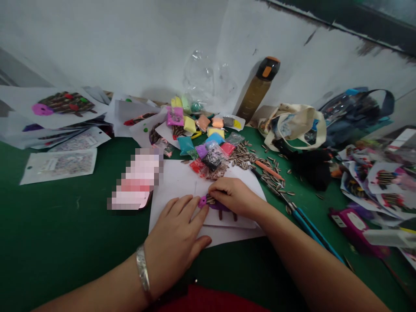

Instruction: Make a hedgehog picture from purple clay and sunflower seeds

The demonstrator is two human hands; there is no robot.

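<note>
Your left hand (177, 232), fingers slightly spread, is steadying the clay figure (224, 207); your right hand (232, 197) is pinching at its seeds (210, 199), any held piece indiscernible.

purple clay animal figure (215, 207), magenta head, brown legs | striped seeds behind head, body partly hidden | flat, head leftward | near white paper sheet's (245, 222) lower edge

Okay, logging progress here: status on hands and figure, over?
Left hand resting on paper. Right hand at purple figure, grip unclear. Clay packets beyond, clear of figure.
</note>
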